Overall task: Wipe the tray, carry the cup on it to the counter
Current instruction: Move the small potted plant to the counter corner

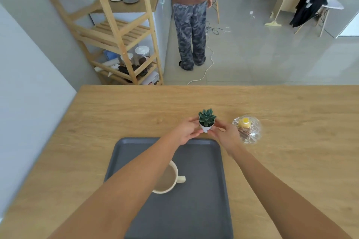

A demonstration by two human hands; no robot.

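A small white pot (206, 127) with a green succulent (206, 117) is held between both hands, just beyond the far edge of the tray (202, 209). The left hand (186, 132) is closed around the pot from the left side, with its fingers (191, 120) curled at the rim and the thumb lying low near the base. The right hand (226, 134) is pressed against the pot from the right side, with its fingertips (217, 123) touching the white wall. Whether the pot stands on the wooden table (116, 114) or is lifted a little above it cannot be told.

Behind the fingers, towards the person, the dark grey tray is seen flat on the table. On the tray a cream cup (169, 180) is placed, well apart from the fingers and partly hidden under the left forearm; its handle points to the right, and a pale brown inside is seen. Neither hand is touching the cup or the tray.

Just to the right of the right hand, a clear glass bowl (247, 130) is seen on the table, with something yellow and some thin brownish pieces inside.

Far beyond the fingers, past the table edge, a wooden shelf (116, 31) and a standing person (191, 15) are seen.
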